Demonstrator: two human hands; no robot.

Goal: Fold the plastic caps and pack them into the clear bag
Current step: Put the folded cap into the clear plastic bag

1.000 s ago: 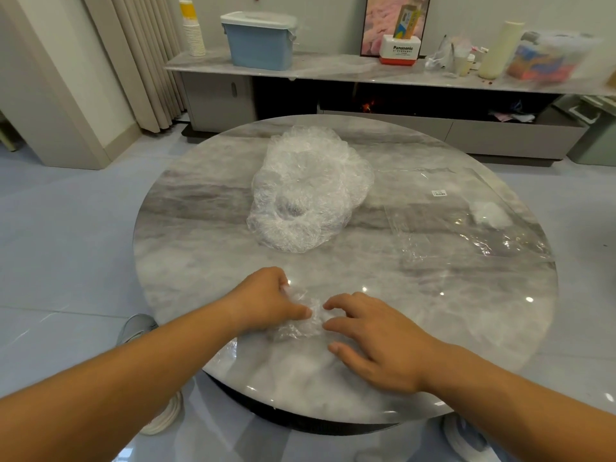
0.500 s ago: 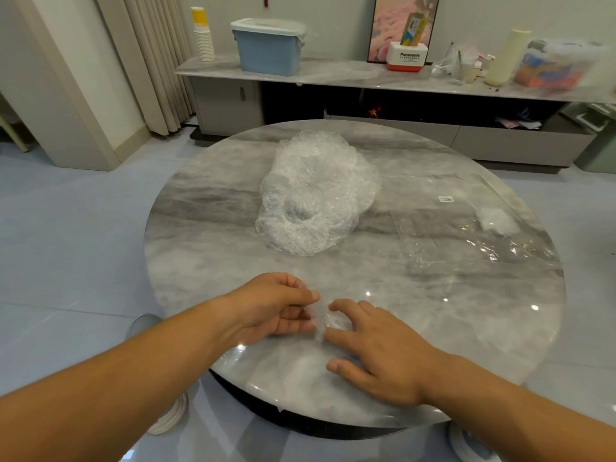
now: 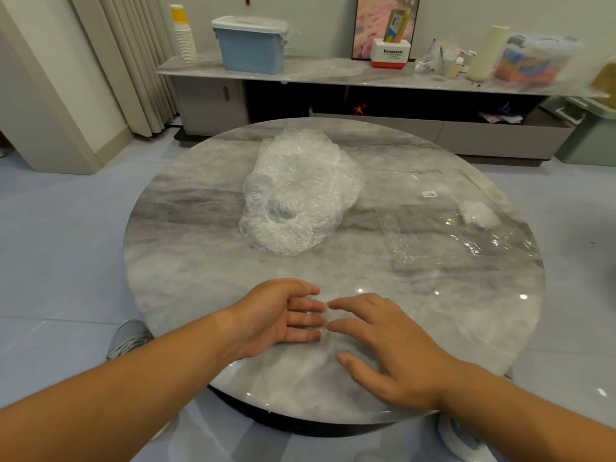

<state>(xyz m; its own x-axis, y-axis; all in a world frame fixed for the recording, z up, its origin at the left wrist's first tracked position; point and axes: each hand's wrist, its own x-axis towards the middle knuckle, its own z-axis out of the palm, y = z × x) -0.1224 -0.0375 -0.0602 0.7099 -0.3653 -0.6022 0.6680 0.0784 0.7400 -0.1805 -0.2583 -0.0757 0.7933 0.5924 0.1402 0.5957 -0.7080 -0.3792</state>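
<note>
A loose pile of crinkled clear plastic caps [image 3: 300,201] lies at the middle of the round marble table [image 3: 186,261]. To its right the clear bag [image 3: 443,235] lies flat, with a small white folded cap [image 3: 480,213] inside it and a white label [image 3: 429,194] near its far edge. Near the front edge a small folded cap [image 3: 325,315] sits between my hands, hard to make out. My left hand [image 3: 283,315] lies on its side, its straight fingers touching the cap. My right hand [image 3: 390,348] rests flat and spread on the table, its fingertips at the cap.
Behind the table runs a low sideboard [image 3: 300,73] carrying a blue lidded box [image 3: 250,48], stacked paper cups [image 3: 183,35], a red and white box [image 3: 390,56] and several other items. A grey shoe [image 3: 130,338] shows on the tiled floor at the table's left.
My left hand has uncurled from over the cap and turned onto its side with the fingers straight. My right hand has stayed flat beside it. The view has drifted slightly left.
</note>
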